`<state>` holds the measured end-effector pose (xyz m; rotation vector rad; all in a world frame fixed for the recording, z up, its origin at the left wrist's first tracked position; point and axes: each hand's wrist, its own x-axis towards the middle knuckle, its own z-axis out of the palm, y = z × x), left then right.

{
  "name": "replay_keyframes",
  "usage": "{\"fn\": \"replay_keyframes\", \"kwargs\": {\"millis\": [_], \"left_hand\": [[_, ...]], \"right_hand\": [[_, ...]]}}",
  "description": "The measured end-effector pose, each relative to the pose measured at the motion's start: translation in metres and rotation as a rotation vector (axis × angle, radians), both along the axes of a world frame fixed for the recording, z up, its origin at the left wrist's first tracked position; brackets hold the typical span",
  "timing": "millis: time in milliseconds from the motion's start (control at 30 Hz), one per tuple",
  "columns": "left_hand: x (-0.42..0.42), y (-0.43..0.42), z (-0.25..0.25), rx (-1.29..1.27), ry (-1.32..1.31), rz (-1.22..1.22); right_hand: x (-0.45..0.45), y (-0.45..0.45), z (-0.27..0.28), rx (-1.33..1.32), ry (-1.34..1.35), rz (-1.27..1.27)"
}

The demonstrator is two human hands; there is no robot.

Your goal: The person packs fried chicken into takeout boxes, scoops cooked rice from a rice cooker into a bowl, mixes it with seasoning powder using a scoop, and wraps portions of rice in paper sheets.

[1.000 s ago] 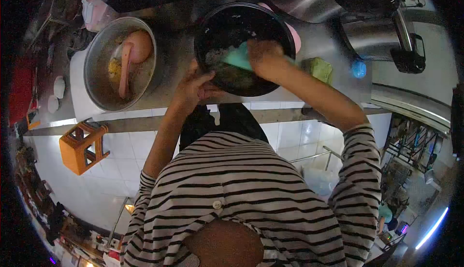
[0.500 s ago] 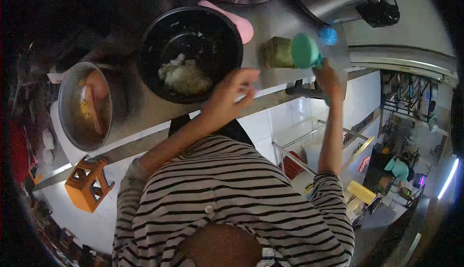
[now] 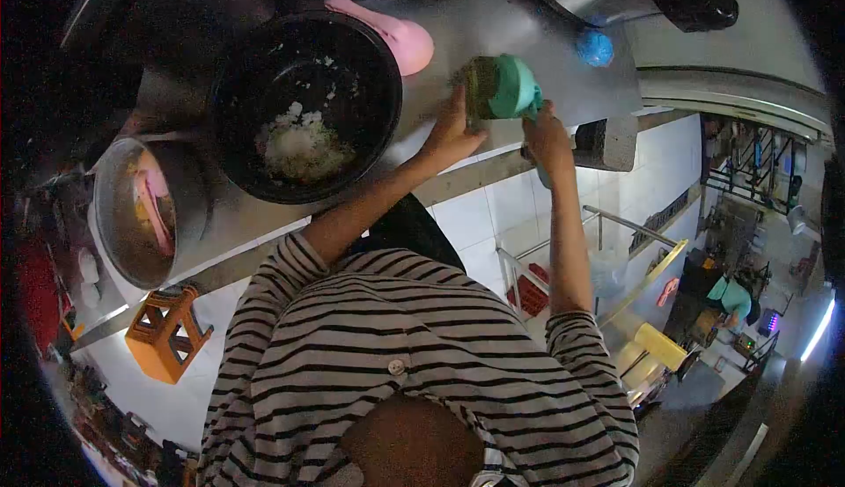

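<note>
My right hand (image 3: 549, 139) is closed round the handle of a green ladle (image 3: 516, 89), whose bowl is at the right side of a greenish, box-like container (image 3: 481, 87). My left hand (image 3: 453, 132) is at the near-left side of that container, fingers spread, seemingly touching it. To the left stands a round black pot (image 3: 380, 126) with a mound of white rice-like food (image 3: 304, 145) low inside it and white bits scattered on its wall. A pink ladle (image 3: 407, 45) lies face down behind the pot's right side.
At the left, a metal bowl (image 3: 109, 223) holds a pink ladle (image 3: 151, 189) and some yellow food. A blue ball-like object (image 3: 594, 47) sits near the counter's right end. Large steel vessels line the back. An orange stool (image 3: 167, 335) stands on the floor. A co-worker (image 3: 732, 298) is far right.
The green ladle has left the black pot and moved right to the greenish container. My left hand has left the pot's rim and reached the container. The view has shifted right.
</note>
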<state>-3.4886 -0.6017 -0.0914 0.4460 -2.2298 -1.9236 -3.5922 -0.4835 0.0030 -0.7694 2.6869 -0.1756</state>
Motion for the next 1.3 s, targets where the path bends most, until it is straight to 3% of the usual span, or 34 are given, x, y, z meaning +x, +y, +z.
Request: {"fn": "replay_keyframes", "kwargs": {"millis": [100,167,200,300,333,433,567,667,767,800,900,1000,1067,1167,1200,1300], "left_hand": [[0.016,-0.005,0.012,0.028,-0.006,0.043],[0.036,-0.008,0.035,0.206,0.037,-0.007],[0.048,-0.012,0.052,0.296,0.056,-0.032],[0.077,-0.035,0.096,0.348,0.12,-0.165],[0.086,-0.04,0.105,0.395,0.177,-0.114],[0.113,-0.057,0.127,0.443,0.322,0.039],[0.155,-0.087,0.153,0.279,0.323,0.3],[0.18,-0.106,0.148,0.064,0.384,0.699],[0.197,-0.129,0.127,-0.056,0.392,0.996],[0.2,-0.134,0.119,-0.065,0.385,1.095],[0.208,-0.145,0.098,-0.148,0.232,1.089],[0.203,-0.15,0.097,-0.401,0.172,1.137],[0.205,-0.151,0.089,-0.348,0.094,1.154],[0.204,-0.157,0.066,-0.276,0.034,1.138],[0.204,-0.157,0.062,-0.278,0.032,1.132],[0.194,-0.157,0.068,-0.214,0.026,1.12]], "right_hand": [[-0.01,0.021,-0.003,-0.068,0.164,0.044],[-0.016,0.029,-0.007,-0.104,0.188,0.051],[-0.013,0.023,0.007,-0.056,0.029,-0.082],[-0.011,0.015,0.018,0.066,0.083,-0.123],[-0.02,0.036,0.005,-0.031,0.094,0.107],[-0.011,0.018,0.02,-0.018,0.021,-0.116],[-0.012,0.031,0.011,-0.207,0.114,-0.001],[-0.013,0.034,0.012,-0.244,0.085,0.029],[0.006,-0.008,0.072,-0.146,-0.396,-0.268],[0.025,-0.021,0.091,-0.281,-0.461,-0.296],[0.064,-0.062,0.129,-0.344,-0.47,-0.018],[0.089,-0.098,0.111,-0.258,-0.203,0.557],[0.122,-0.129,0.097,-0.009,-0.159,0.684],[0.14,-0.156,0.094,-0.045,-0.09,0.646],[0.133,-0.159,0.089,-0.075,-0.162,0.682],[0.132,-0.181,0.088,-0.026,-0.395,0.471]]}}
